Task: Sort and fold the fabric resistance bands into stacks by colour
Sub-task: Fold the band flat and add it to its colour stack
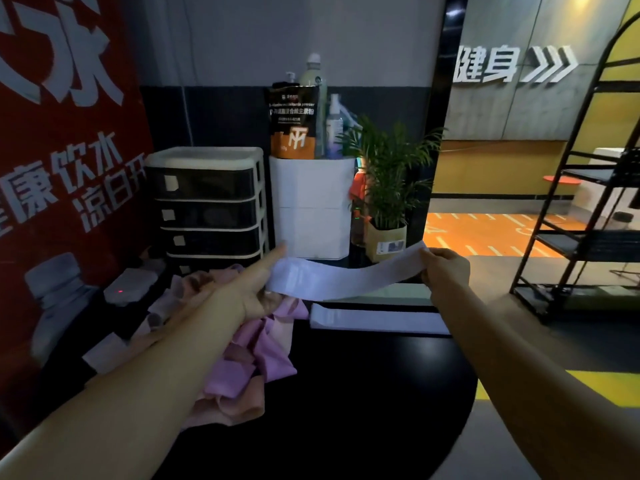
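Both hands, left hand [258, 285] and right hand [445, 268], pinch a pale lavender fabric band [346, 277] taut; folding stage; next, bring ends together

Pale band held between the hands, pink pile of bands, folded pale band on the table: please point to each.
pale band [346, 280], head view, middle of the stretched strip.
pink pile [256, 355], head view, purple-pink fold.
folded band [374, 320], head view, top face.
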Motion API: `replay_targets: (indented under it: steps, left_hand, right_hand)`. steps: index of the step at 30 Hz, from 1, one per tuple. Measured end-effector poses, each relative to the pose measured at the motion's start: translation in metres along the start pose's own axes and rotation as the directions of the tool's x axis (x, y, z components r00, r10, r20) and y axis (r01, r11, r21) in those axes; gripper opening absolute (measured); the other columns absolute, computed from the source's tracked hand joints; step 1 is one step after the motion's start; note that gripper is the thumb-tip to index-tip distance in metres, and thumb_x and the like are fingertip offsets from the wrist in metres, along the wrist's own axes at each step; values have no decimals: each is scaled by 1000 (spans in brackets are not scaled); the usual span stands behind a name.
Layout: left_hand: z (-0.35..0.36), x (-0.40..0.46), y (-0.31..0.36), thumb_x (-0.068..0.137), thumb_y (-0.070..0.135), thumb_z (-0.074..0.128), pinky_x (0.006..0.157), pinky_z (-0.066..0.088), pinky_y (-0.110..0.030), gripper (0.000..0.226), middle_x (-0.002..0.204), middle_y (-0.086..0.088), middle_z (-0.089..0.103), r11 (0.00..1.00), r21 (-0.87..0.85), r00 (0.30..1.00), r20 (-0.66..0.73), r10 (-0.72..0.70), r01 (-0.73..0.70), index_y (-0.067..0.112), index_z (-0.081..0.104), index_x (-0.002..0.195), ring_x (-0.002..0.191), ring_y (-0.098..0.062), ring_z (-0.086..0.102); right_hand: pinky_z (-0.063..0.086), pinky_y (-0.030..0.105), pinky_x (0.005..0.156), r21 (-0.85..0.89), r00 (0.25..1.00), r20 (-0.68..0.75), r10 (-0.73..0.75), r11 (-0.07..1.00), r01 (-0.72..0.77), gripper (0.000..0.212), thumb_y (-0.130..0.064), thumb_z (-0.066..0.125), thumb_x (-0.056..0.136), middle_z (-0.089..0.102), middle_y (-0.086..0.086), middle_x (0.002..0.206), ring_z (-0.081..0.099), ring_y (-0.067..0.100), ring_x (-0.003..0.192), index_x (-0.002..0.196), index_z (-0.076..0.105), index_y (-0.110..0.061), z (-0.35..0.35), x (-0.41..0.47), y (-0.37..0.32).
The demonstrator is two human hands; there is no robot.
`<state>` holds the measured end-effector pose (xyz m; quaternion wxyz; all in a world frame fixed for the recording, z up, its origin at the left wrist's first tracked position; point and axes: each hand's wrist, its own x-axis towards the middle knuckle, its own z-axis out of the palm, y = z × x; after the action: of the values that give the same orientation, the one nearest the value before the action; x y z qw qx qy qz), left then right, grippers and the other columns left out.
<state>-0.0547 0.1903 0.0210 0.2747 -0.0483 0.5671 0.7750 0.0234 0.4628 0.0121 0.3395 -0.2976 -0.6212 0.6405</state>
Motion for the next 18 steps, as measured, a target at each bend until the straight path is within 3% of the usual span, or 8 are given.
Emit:
replay_targets:
  steps: [3,5,8,11,13,15,18]
  left_hand:
    - [13,-2,-8,77,47,67,29,30,-10,37,44,5,45,1000,1,1000,20,-20,20,15,51,67,33,-4,41]
    - [17,2,-12,78,56,61,30,28,-12,44,49,2,44,981,196,996,-89,10,7,14,50,75,36,-7,39]
    - [21,14,-17,82,66,50,44,29,-19,55,52,-4,47,808,585,937,-237,256,-72,12,52,80,43,-17,40]
    - [23,23,-19,84,61,53,47,31,-24,55,44,-3,48,673,723,863,-233,449,-155,13,45,59,33,-13,44]
    - [25,28,-23,84,56,57,43,29,-23,55,46,-6,48,611,768,842,-189,505,-194,14,39,53,31,-13,41]
    - [29,30,-29,86,46,61,35,25,-16,46,53,-9,50,675,694,872,-141,468,-250,13,44,59,27,-8,40]
    - [30,36,-38,89,27,62,31,27,-11,31,58,-6,49,785,580,949,-62,308,-217,13,48,66,28,2,44]
  right_hand:
    - [34,28,53,-12,1000,-21,10,1000,-10,13,-17,63,88,52,9,63,42,21,54,93,66,-5,-12,5,8]
    - [35,29,54,-25,1000,-23,11,1000,-12,14,-18,64,88,54,9,65,43,21,56,95,66,-6,-18,8,11]
    - [39,31,64,-45,999,-44,25,999,-27,15,-19,63,88,58,11,79,48,22,66,97,66,-8,-27,13,17]
    - [35,29,55,-70,998,-38,43,997,-46,15,-17,61,89,53,8,69,43,18,58,98,66,-6,-37,18,27]
    - [32,28,53,-100,998,-25,56,993,-59,15,-18,60,90,50,6,64,41,18,57,97,65,-6,-44,21,34]
    - [36,30,56,-123,999,-25,47,991,-49,18,-19,60,90,52,7,67,46,20,61,98,65,-4,-53,24,40]
    - [41,33,70,-192,998,-40,45,980,-52,23,-21,60,90,59,12,86,54,26,80,103,66,-4,-65,33,50]
